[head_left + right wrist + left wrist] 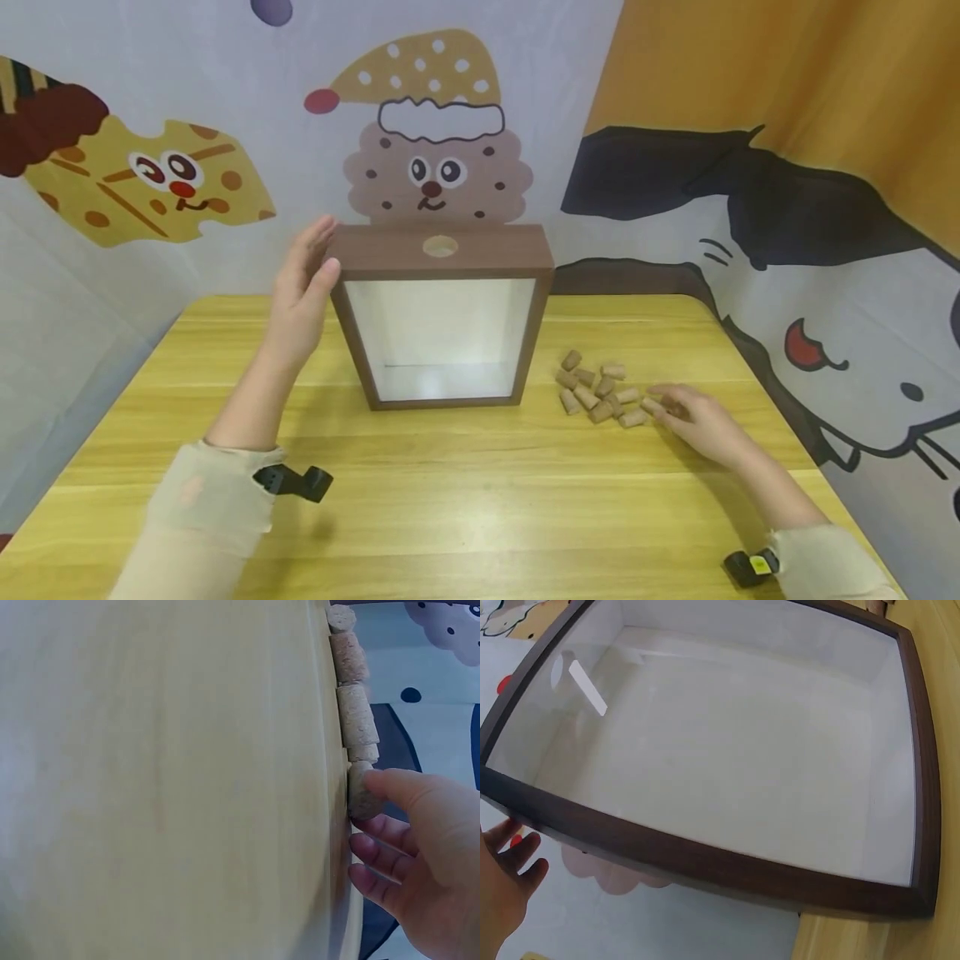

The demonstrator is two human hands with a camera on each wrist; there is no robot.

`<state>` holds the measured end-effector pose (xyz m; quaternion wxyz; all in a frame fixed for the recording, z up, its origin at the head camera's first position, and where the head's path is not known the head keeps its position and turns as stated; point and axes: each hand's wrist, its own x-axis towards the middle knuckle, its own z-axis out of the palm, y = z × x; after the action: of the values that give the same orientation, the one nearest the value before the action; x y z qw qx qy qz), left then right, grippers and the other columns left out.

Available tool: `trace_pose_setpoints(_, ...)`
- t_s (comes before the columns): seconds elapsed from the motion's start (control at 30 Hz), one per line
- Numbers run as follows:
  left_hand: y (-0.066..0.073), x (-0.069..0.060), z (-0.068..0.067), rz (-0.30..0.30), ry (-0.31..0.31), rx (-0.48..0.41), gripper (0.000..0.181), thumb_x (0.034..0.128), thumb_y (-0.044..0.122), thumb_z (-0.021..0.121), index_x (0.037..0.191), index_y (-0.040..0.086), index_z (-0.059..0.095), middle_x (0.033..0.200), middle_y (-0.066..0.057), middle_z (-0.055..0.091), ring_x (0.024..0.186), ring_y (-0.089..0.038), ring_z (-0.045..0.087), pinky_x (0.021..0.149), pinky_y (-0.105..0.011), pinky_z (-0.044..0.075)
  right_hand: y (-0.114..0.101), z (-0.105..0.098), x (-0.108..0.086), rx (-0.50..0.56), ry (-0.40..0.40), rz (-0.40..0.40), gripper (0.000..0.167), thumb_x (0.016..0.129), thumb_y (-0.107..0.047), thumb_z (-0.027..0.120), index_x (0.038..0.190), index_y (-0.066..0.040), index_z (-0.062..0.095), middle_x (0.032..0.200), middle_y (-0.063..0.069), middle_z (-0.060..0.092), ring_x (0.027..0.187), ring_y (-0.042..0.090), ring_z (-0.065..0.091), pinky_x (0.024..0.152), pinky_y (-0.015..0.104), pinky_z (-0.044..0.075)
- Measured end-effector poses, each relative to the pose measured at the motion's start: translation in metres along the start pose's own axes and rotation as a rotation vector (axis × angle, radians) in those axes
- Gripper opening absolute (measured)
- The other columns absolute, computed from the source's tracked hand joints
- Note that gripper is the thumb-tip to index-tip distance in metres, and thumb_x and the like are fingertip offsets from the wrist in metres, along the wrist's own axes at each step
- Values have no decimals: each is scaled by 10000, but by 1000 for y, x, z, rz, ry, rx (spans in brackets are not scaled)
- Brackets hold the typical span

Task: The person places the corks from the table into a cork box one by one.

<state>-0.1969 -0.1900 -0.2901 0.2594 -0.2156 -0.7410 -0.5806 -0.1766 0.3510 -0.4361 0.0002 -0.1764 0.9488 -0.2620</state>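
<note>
A brown wooden frame box [536, 342] with a clear front and a round hole in its top stands upright on the table. My left hand [298, 292] rests at its upper left corner with fingers extended; in the left wrist view the fingers [532, 877] are beside the dark frame [705, 862]. To the right of the box lies a loose pile of wine corks [585, 398]. At the pile's right edge my right hand [701, 423] pinches one cork [363, 791] between thumb and fingers, low at the tabletop.
The yellow wood-grain table [450, 500] extends in front of the box. Behind it hangs a cartoon-printed cloth [255, 50]. A small black camera [300, 482] is strapped to the left wrist, another camera [750, 568] to the right.
</note>
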Motion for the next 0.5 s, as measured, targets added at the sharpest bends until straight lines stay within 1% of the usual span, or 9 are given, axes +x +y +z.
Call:
trace_pose_setpoints(0.07, -2, 1, 2, 7, 15, -10, 465, 991, 141, 462, 1445, 66, 398, 1449, -45, 421, 1353, -193, 326, 1089, -374, 249, 1, 1, 0, 4, 0, -4, 386, 935, -167, 632, 1286, -24, 565, 1100, 140, 634, 978, 313, 602, 789, 475, 486)
trace_pose_setpoints(0.17, -3, 2, 6, -2, 37, -6, 459, 981, 137, 458, 1433, 65, 418, 1439, -46, 430, 1338, -199, 337, 1087, -367, 243, 1, 2, 1, 5, -3, -6, 373, 931, -153, 634, 1279, -30, 576, 1098, 124, 634, 968, 288, 600, 780, 450, 485)
trace_pose_setpoints(0.23, -4, 2, 8, -38, 44, 4, 457, 982, 160, 435, 1431, 75, 424, 1444, -40, 422, 1338, -196, 329, 1091, -372, 226, 1, 3, 1, 2, -4, -11, 366, 930, -145, 634, 1274, -33, 583, 1107, 119, 631, 956, 270, 597, 768, 433, 485)
trace_pose_setpoints(0.3, -6, 2, 11, -78, 55, 10, 464, 974, 203, 413, 1423, 87, 436, 1450, -36, 414, 1346, -187, 310, 1097, -381, 192, 0, 3, 1, -3, -2, -23, 358, 927, -135, 635, 1269, -37, 590, 1112, 112, 629, 948, 252, 592, 759, 418, 485)
trace_pose_setpoints(0.4, -10, 3, 18, -109, 93, -25, 508, 943, 295, 406, 1401, 82, 458, 1449, -52, 414, 1358, -183, 285, 1102, -413, 134, -1, 4, 2, -15, 6, -48, 337, 927, -125, 634, 1253, -44, 605, 1103, 89, 633, 929, 219, 584, 747, 388, 484)
trace_pose_setpoints(0.5, -14, 3, 25, -95, 153, -82, 575, 902, 406, 437, 1365, 70, 488, 1424, -67, 436, 1351, -189, 287, 1092, -443, 101, -3, 4, 4, -16, 21, -63, 313, 933, -148, 631, 1233, -56, 619, 1018, 37, 632, 848, 171, 556, 698, 337, 475)
